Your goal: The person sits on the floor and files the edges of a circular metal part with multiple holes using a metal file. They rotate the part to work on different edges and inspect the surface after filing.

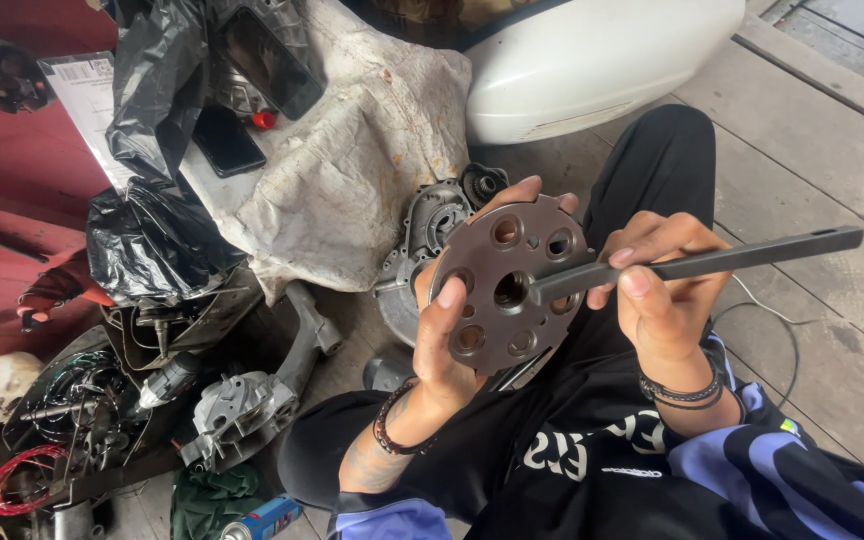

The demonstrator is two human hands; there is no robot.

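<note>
My left hand (442,340) grips a round dark metal plate (512,285) with several holes, held upright in front of me. My right hand (657,290) holds a long dark metal bar tool (732,260) whose left end rests against the plate's face near the centre hole. The bar sticks out to the right past my fingers. Both wrists wear dark bracelets. I sit cross-legged in black trousers and a black and blue shirt.
A grey engine casing (427,235) lies just behind the plate. A stained cloth (352,170), black plastic bags (152,230), two phones (227,140), engine parts (242,405), coiled wires (22,480), a spray can (262,520) lie left. A white scooter body (592,60) stands behind.
</note>
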